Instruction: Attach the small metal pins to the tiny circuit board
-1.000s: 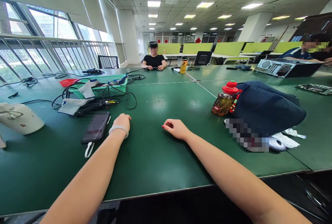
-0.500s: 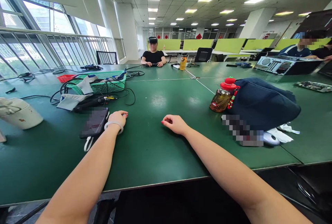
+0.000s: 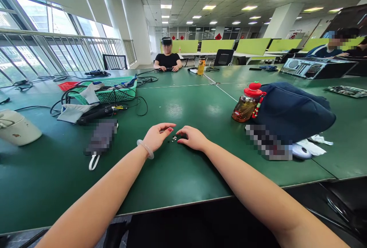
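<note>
Left hand (image 3: 157, 137), right hand (image 3: 194, 137) near small parts (image 3: 174, 138), illegible marking (image 3: 236, 113) on bottle (image 3: 246, 105).

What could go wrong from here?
- Scatter: the small pieces lie loose on the green table between the hands; a brush from the left hand or right hand could flick them away.
- Lost view: the pieces look tiny from the head camera, so fingers closing over them would probably hide them.
- Catching: the bracelet on the left wrist might sweep a piece if that arm moves across.
</note>
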A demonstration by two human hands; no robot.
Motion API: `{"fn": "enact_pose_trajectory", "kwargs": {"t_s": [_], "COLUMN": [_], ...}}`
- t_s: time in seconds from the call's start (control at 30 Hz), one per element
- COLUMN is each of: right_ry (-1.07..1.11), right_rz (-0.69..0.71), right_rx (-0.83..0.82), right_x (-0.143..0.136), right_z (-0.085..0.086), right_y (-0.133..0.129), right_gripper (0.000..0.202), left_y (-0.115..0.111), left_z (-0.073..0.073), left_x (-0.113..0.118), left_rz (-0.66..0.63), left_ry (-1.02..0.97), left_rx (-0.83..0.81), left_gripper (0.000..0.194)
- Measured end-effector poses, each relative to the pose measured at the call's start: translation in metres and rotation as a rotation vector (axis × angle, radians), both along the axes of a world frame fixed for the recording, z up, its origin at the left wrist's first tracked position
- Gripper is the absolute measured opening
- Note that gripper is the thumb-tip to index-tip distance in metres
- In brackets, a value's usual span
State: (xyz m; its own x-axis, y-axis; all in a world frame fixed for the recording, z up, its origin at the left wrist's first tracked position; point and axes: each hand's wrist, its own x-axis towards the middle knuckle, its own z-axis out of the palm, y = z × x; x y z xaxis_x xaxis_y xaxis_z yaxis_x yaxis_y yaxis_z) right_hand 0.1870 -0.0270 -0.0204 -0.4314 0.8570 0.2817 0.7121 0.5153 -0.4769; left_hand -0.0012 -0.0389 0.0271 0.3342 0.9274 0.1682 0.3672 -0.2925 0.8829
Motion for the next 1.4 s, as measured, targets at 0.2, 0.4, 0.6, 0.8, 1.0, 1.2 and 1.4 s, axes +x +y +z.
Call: {"fn": "enact_pose_trajectory", "kwargs": {"t_s": [0.2,0.4,0.6,0.8,1.0,1.2,1.4], "right_ry": [-0.122,-0.201,-0.104,0.154,0.495,0.744,0.769], "right_rz": [0.021,0.031,0.005,0.009,-0.012,0.006,-0.028], "right_rx": [0.049,0.094,0.02,-0.138,-0.375,-0.497,-0.491], "right_x": [-0.002,-0.007,-0.004,-0.001,0.0,-0.006,-0.008], "right_z": [0.002,0.003,0.004,0.005,0.007,0.011,0.013], "right_y": [-0.004,-0.008,-0.004,-0.003,0.0,-0.002,-0.005], "right_gripper": [0.03,0.021,0.018,0.01,0.016,0.021,0.018], "left_y": [0.0,0.0,0.007,0.008,0.007,0.005,-0.001], "left_z": [-0.017,-0.024,-0.028,-0.03,-0.034,-0.035,-0.027], "left_x": [0.004,0.013,0.004,0.004,0.009,0.008,0.008], "left_rz": [-0.118,-0.165,0.044,0.112,0.019,-0.037,-0.03], "left_ry": [-0.156,-0.249,-0.037,0.024,-0.178,-0.042,0.193], "left_rx": [-0.162,-0.126,-0.065,-0.094,-0.155,-0.029,0.168], "left_gripper": [0.038,0.037,0.032,0.032,0.034,0.039,0.035]}}
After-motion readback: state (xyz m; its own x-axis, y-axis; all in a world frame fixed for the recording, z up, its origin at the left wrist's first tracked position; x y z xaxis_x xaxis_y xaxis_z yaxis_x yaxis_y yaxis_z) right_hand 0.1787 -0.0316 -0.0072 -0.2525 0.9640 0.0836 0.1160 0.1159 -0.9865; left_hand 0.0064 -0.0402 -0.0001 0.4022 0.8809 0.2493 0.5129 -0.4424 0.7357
